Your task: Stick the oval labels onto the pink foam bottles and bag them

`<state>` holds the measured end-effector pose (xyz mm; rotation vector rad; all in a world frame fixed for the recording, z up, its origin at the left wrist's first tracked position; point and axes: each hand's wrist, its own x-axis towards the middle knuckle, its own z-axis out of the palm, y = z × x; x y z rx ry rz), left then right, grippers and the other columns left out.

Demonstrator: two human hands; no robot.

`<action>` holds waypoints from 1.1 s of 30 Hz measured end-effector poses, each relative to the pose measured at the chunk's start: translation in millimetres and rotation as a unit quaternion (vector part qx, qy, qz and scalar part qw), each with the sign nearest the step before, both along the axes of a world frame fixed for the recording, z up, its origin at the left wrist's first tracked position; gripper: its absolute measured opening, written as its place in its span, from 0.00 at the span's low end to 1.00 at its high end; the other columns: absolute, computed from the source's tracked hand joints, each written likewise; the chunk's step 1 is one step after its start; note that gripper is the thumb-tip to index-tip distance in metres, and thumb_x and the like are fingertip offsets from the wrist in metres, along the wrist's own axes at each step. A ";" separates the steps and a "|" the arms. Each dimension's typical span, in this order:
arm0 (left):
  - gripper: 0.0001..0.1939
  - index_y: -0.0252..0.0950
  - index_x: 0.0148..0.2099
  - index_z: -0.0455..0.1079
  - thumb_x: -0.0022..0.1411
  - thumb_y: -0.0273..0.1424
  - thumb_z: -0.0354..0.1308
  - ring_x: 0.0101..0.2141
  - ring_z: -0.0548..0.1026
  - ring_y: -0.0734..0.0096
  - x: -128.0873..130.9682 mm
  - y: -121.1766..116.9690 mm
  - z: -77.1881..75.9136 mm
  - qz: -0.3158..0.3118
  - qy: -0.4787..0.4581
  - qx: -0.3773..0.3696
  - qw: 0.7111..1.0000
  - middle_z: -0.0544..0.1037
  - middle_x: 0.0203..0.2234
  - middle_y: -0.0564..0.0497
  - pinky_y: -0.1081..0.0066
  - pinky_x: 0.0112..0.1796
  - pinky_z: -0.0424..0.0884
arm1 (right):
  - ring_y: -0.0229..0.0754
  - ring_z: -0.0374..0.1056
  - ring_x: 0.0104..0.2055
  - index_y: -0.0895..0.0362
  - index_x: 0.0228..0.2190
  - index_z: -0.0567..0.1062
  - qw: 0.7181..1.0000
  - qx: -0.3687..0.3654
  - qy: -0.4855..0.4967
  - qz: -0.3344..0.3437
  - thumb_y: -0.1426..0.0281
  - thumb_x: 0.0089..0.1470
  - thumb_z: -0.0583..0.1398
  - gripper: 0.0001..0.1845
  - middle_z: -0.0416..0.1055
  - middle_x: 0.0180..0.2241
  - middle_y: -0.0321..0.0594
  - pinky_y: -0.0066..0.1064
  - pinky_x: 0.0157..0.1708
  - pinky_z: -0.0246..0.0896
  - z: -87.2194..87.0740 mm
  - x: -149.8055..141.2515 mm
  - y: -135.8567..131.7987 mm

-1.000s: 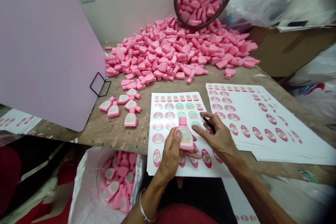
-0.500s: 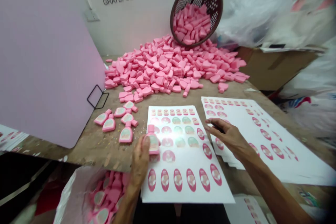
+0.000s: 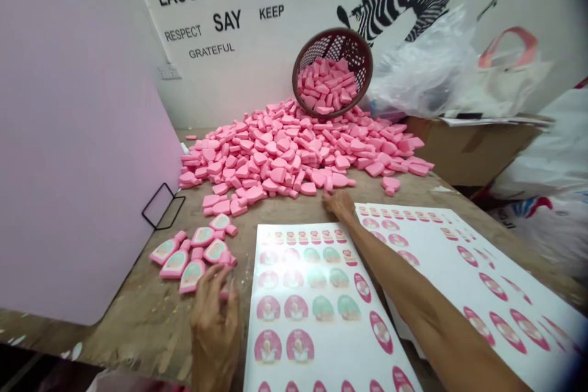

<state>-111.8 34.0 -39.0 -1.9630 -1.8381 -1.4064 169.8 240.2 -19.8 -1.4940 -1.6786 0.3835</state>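
Observation:
My left hand (image 3: 215,324) rests at the near edge of the wooden table (image 3: 138,312), its spread fingers touching a small group of pink bottle-shaped pieces with stickers (image 3: 193,257). My right hand (image 3: 340,205) reaches across the sticker sheet (image 3: 312,312) and stops at the edge of a large heap of bare pink foam bottle shapes (image 3: 285,156). Its fingers are bent down, and no pen shows in them. A tilted dark brown basket (image 3: 331,73) full of the same pink pieces lies on top of the heap.
More sticker sheets (image 3: 478,282) lie to the right. A lilac board (image 3: 78,135) on a black wire stand (image 3: 163,207) stands at the left. Behind the table are a printed wall, plastic bags (image 3: 418,67) and a cardboard box (image 3: 473,153).
My left hand has moved left off the sheet and no longer holds the labelled bottle piece. My right hand has stretched forward to the heap. The view has tilted upward, showing more wall.

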 end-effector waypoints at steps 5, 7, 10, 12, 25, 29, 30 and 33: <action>0.15 0.34 0.52 0.66 0.62 0.28 0.55 0.53 0.66 0.55 40.5 -6.2 31.1 -0.119 0.055 -0.041 0.990 0.69 0.50 0.39 0.55 0.53 0.64 | 0.37 0.68 0.26 0.59 0.24 0.78 0.988 -0.119 -0.076 0.054 0.64 0.44 0.64 0.09 0.73 0.21 0.35 0.26 0.28 0.56 39.2 23.7 -68.6; 0.22 0.34 0.56 0.64 0.59 0.29 0.58 0.58 0.61 0.51 60.1 -7.6 44.6 -0.196 0.071 -0.088 0.974 0.65 0.57 0.37 0.51 0.56 0.60 | 0.36 0.67 0.24 0.55 0.26 0.79 0.951 -0.193 -0.112 0.214 0.68 0.42 0.64 0.06 0.74 0.23 0.33 0.26 0.25 0.56 60.5 28.9 -109.8; 0.19 0.37 0.52 0.68 0.58 0.31 0.60 0.51 0.69 0.52 83.7 -13.6 53.7 -0.341 0.024 -0.231 0.911 0.73 0.50 0.41 0.55 0.50 0.65 | 0.37 0.68 0.27 0.53 0.30 0.80 0.884 -0.229 -0.104 0.395 0.67 0.46 0.61 0.08 0.76 0.27 0.33 0.26 0.27 0.59 78.3 30.5 -163.0; 0.10 0.37 0.43 0.72 0.60 0.35 0.58 0.37 0.75 0.61 93.3 -19.2 49.0 -0.393 -0.075 -0.337 0.852 0.78 0.35 0.47 0.64 0.39 0.71 | 0.38 0.69 0.30 0.53 0.34 0.79 0.898 -0.223 -0.059 0.376 0.63 0.49 0.61 0.11 0.76 0.30 0.34 0.27 0.30 0.60 72.3 32.3 -184.1; 0.21 0.32 0.45 0.65 0.59 0.45 0.56 0.23 0.77 0.67 133.6 -30.0 13.0 -0.247 -0.441 -0.413 0.758 0.73 0.21 0.52 0.68 0.27 0.76 | 0.43 0.66 0.35 0.56 0.33 0.72 0.970 0.060 -0.232 0.049 0.67 0.60 0.55 0.07 0.76 0.32 0.40 0.37 0.38 0.48 -37.7 37.0 -218.9; 0.22 0.32 0.45 0.64 0.60 0.46 0.55 0.28 0.79 0.64 134.2 -28.2 6.9 -0.256 -0.453 -0.406 0.751 0.74 0.27 0.48 0.66 0.31 0.77 | 0.43 0.66 0.33 0.56 0.31 0.73 0.966 0.058 -0.246 0.056 0.67 0.59 0.56 0.08 0.75 0.30 0.40 0.37 0.38 0.48 -37.2 37.2 -216.0; 0.22 0.32 0.45 0.64 0.60 0.46 0.55 0.28 0.79 0.63 133.9 -28.3 6.0 -0.255 -0.451 -0.405 0.753 0.74 0.28 0.48 0.66 0.31 0.77 | 0.42 0.66 0.33 0.55 0.30 0.73 0.968 0.052 -0.240 0.058 0.67 0.58 0.56 0.08 0.75 0.29 0.39 0.37 0.38 0.48 -37.0 37.9 -215.3; 0.22 0.33 0.46 0.64 0.61 0.46 0.54 0.29 0.80 0.63 133.1 -29.2 5.0 -0.251 -0.438 -0.406 0.762 0.74 0.29 0.47 0.67 0.30 0.76 | 0.41 0.66 0.31 0.55 0.30 0.73 0.977 0.019 -0.198 0.072 0.68 0.57 0.57 0.06 0.74 0.27 0.37 0.36 0.38 0.49 -36.3 39.9 -213.4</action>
